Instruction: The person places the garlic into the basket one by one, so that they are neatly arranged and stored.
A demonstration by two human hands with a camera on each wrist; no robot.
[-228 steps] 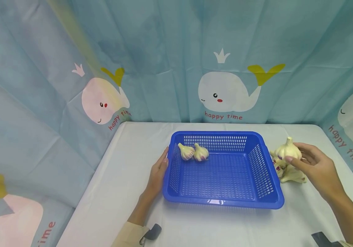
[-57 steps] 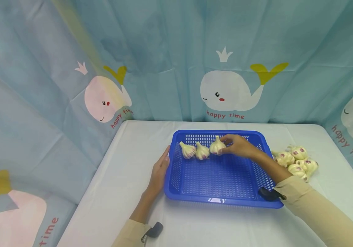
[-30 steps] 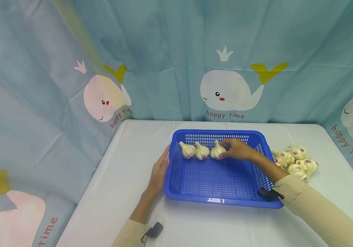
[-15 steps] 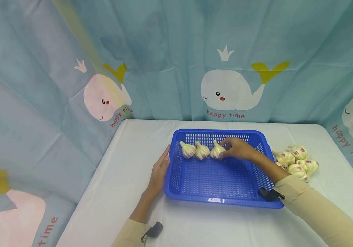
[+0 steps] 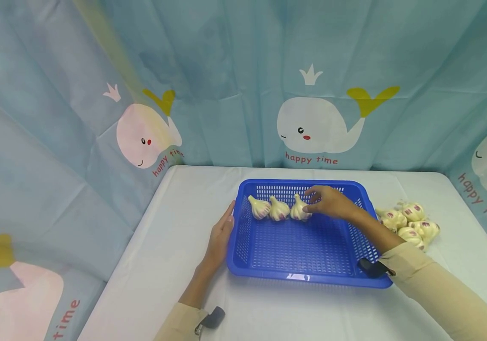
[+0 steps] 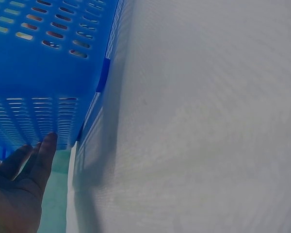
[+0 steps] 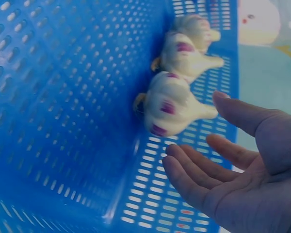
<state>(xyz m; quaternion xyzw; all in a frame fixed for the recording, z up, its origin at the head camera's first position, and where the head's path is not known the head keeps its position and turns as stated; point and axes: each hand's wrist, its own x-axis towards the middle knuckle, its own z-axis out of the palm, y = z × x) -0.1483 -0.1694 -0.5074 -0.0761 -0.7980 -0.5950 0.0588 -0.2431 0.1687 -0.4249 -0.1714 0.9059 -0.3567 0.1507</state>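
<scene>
Three garlic bulbs (image 5: 279,210) in one basket (image 5: 301,251) — two hands (image 5: 330,202) (one over it)

The left forearm (image 5: 194,288) points toward one o'clock in the head view, its left hand (image 5: 218,239) in line with it, fingers straight. The right forearm (image 5: 373,229) slants toward ten o'clock, the right hand (image 5: 329,201) loosely arched, thumb and fingers parted.

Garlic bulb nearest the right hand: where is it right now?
In the head view, the garlic bulb sits in the blue basket near its far wall, rightmost of three, beside the right hand.
</scene>
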